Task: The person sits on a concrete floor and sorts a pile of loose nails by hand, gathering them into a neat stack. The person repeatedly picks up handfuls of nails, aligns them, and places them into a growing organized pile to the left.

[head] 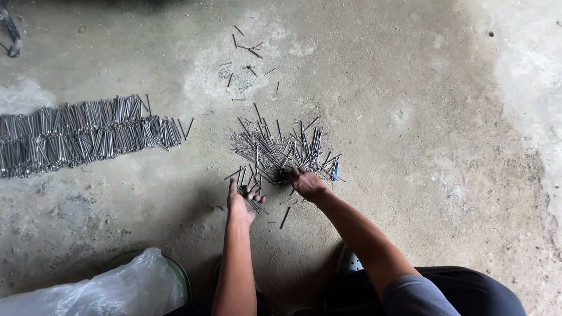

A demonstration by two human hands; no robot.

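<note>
A loose heap of long grey nails [284, 151] lies on the concrete floor in front of me. My left hand [242, 203] is palm up just below the heap's left side, holding several nails across the palm. My right hand [307, 183] reaches into the near edge of the heap, fingers down among the nails; whether it grips one I cannot tell. A single nail [285, 217] lies between my two forearms.
A long row of sorted nails [82, 136] stretches along the floor at the left. A few scattered nails [246, 52] lie farther away. A clear plastic bag [105, 288] over a green round container sits at the bottom left.
</note>
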